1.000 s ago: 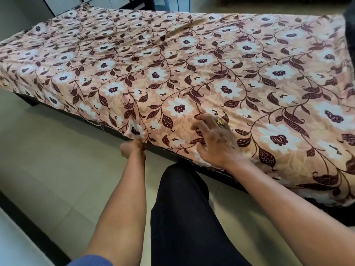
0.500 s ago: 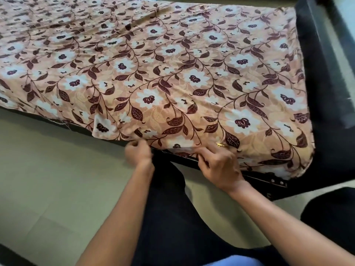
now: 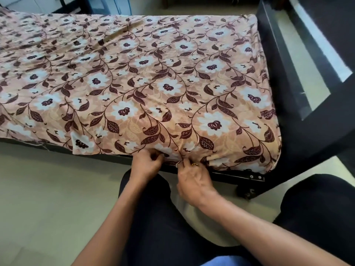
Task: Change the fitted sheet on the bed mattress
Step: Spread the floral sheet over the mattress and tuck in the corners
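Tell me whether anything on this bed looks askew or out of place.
The floral sheet is rumpled toward the far left, with a raised diagonal fold. Loose threads trail off its near edge, which hangs untucked there.

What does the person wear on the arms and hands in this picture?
The left forearm and the right forearm are bare; no sleeve covers them. The right hand wears a gold ring on one finger. The left hand shows no ring or glove.

Home bedroom: bed (image 3: 249, 176) with floral sheet (image 3: 134, 77), tiled floor (image 3: 48, 198).
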Motion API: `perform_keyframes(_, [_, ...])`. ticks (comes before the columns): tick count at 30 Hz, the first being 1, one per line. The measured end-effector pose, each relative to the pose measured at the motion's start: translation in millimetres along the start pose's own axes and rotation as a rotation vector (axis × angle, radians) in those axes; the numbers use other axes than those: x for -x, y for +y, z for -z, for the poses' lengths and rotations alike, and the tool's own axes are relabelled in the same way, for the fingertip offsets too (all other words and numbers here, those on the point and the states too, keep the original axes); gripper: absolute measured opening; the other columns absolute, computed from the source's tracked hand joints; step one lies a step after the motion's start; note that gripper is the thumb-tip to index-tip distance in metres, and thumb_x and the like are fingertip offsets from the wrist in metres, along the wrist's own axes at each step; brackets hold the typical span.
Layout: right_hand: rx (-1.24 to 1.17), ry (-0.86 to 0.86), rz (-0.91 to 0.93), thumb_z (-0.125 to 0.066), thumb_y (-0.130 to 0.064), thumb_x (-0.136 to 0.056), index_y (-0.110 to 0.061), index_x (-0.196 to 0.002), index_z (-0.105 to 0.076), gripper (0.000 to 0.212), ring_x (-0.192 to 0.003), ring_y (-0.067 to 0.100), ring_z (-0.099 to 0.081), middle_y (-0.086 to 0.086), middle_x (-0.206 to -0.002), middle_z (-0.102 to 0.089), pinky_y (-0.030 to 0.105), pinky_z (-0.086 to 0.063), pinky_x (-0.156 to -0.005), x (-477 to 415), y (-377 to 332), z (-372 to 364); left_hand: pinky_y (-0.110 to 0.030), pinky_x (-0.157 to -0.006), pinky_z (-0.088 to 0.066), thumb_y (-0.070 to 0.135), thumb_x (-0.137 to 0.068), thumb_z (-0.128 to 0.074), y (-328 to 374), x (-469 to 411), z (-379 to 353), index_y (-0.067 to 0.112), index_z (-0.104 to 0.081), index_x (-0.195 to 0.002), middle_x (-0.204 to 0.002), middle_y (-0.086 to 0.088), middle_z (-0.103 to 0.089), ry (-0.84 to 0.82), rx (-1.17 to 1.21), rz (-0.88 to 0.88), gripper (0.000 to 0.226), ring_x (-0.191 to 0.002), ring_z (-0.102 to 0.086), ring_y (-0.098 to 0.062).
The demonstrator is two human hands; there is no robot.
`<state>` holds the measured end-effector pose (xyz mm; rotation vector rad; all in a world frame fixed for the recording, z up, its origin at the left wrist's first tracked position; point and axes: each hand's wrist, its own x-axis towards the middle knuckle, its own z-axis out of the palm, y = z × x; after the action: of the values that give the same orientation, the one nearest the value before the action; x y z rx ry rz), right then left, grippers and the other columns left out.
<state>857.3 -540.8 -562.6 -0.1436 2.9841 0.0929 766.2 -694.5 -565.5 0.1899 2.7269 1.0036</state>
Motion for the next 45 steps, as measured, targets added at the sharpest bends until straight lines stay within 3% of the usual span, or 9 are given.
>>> perform_keyframes(2, [-0.037, -0.014, -0.005, -0.058, -0.033, -0.096, -0.002, -0.144, -0.049, 0.058, -0.116, 0.028, -0.063, 0.019, -0.144, -0.051, 0.037, -0.041, -0.108, 4.4, 7.4, 8.3, -0.031, -0.081, -0.056, 0.032, -0.093, -0.063, 14.2, 1.9, -5.2, 0.025, -0.077, -0.107, -0.095, 0.004, -0.075, -0.126, -0.195, -0.197, 0.022, -0.091, -0.071, -0.017])
perform_keyframes(7, [-0.178, 0.083, -0.048, -0.069, -0.028, -0.079, -0.012, -0.102, -0.069, 0.028, -0.071, 0.025, -0.071, 0.007, -0.096, -0.068, 0.035, -0.056, -0.062, 25.8, 28.3, 8.0, -0.042, -0.098, -0.052, 0.053, -0.09, -0.051, 35.7, 18.1, -26.9, 0.027, -0.058, -0.129, -0.123, -0.005, -0.069, -0.357, -0.534, -0.266, 0.047, -0.116, -0.064, -0.029])
perform_keyframes(14, [-0.085, 0.033, -0.092, -0.082, -0.036, -0.062, -0.004, -0.132, -0.06, 0.08, -0.104, 0.027, -0.065, 0.011, -0.119, -0.061, 0.04, -0.049, -0.099, 19.0, 25.6, -35.6, -0.061, -0.124, -0.007, 0.065, -0.089, -0.053, 34.8, 27.6, -49.5, 0.014, -0.013, -0.161, -0.167, -0.005, -0.019, -0.399, -0.737, -0.23, 0.097, -0.156, -0.013, -0.027])
perform_keyframes(21, [-0.093, 0.001, -0.113, -0.071, -0.035, -0.083, -0.008, -0.157, -0.024, 0.092, -0.125, 0.027, -0.053, 0.01, -0.149, -0.032, 0.047, -0.024, -0.121, 21.2, 23.5, -34.0, -0.043, -0.102, -0.05, 0.046, -0.096, -0.058, 47.3, 23.1, -29.8, 0.026, -0.054, -0.138, -0.135, -0.009, -0.061, -0.357, -0.643, -0.239, 0.047, -0.124, -0.058, -0.029])
perform_keyframes(24, [-0.106, 0.039, -0.148, -0.064, -0.026, -0.088, -0.017, -0.153, -0.035, 0.072, -0.127, 0.026, -0.051, 0.006, -0.147, -0.038, 0.048, -0.031, -0.113, 11.7, 23.3, -29.1, -0.042, -0.091, -0.054, 0.036, -0.099, -0.05, 65.4, 32.2, -32.5, 0.023, -0.062, -0.122, -0.117, -0.009, -0.068, -0.276, -0.589, -0.35, 0.029, -0.109, -0.065, -0.031])
perform_keyframes(30, [-0.398, 0.124, -0.073, -0.067, -0.024, -0.079, -0.01, -0.145, -0.052, 0.069, -0.135, 0.026, -0.05, 0.007, -0.143, -0.055, 0.041, -0.031, -0.122, 39.4, 35.3, -22.8, -0.042, -0.103, -0.048, 0.026, -0.098, -0.043, 79.0, 35.8, -41.4, 0.013, -0.043, -0.146, -0.14, -0.014, -0.059, -0.497, -0.722, -0.281, 0.05, -0.129, -0.056, -0.032])
perform_keyframes(36, [-0.246, 0.112, -0.241, -0.071, -0.027, -0.074, -0.009, -0.142, -0.055, 0.072, -0.128, 0.024, -0.058, 0.008, -0.139, -0.06, 0.042, -0.03, -0.121, 67.9, 73.2, -33.1, -0.055, -0.127, -0.006, 0.048, -0.102, -0.042, 73.7, 41.1, -56.2, 0.01, 0.004, -0.163, -0.171, -0.012, 0.003, -0.578, -0.818, -0.228, 0.085, -0.158, 0.004, -0.026])
perform_keyframes(41, [-0.168, -0.042, -0.288, -0.07, -0.046, -0.081, -0.011, -0.15, -0.041, 0.083, -0.136, 0.026, -0.049, 0.009, -0.147, -0.053, 0.045, -0.021, -0.122, 52.2, 62.6, -29.1, -0.058, -0.126, -0.006, 0.064, -0.097, -0.044, 69.0, 57.2, -72.7, 0.019, 0.008, -0.163, -0.169, -0.018, 0.01, -0.517, -0.868, -0.213, 0.095, -0.157, 0.01, -0.035])
perform_keyframes(45, [-0.321, 0.167, -0.262, -0.065, -0.032, -0.077, -0.016, -0.113, -0.072, 0.04, -0.101, 0.023, -0.071, 0.004, -0.108, -0.074, 0.035, -0.055, -0.097, 65.2, 70.1, -30.7, -0.049, -0.124, -0.022, 0.057, -0.101, -0.043, 77.5, 49.9, -59.6, 0.017, -0.015, -0.162, -0.169, -0.013, -0.014, -0.492, -0.755, -0.33, 0.078, -0.157, -0.013, -0.027])
